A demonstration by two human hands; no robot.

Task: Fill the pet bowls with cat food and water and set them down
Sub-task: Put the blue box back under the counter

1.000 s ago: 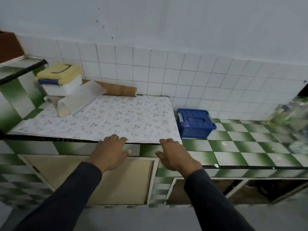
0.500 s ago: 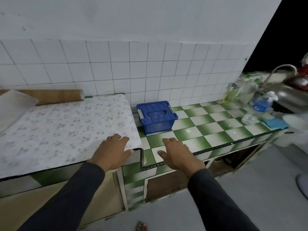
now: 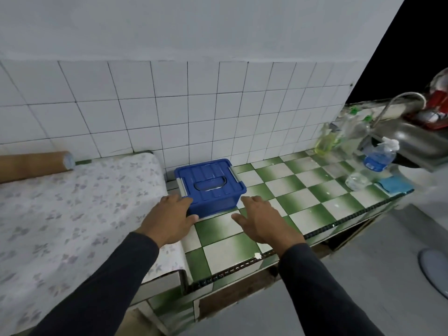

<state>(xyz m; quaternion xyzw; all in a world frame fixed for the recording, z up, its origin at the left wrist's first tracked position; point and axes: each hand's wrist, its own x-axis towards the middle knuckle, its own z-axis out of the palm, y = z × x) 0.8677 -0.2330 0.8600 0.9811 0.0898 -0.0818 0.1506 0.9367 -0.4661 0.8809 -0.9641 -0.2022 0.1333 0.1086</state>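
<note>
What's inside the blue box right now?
Cannot tell. The blue box is closed: its lid is on, both side latches down, walls opaque. Both hands are beside it, neither gripping.

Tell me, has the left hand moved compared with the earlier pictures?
Yes. The left hand moved forward from the counter's front edge to the blue box.

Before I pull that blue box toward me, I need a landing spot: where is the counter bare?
Bare checkered tiles run from the blue box right toward the clear cup and forward to the counter edge; the right hand hovers there. The sink end is crowded with bottles and a blue cloth.
</note>
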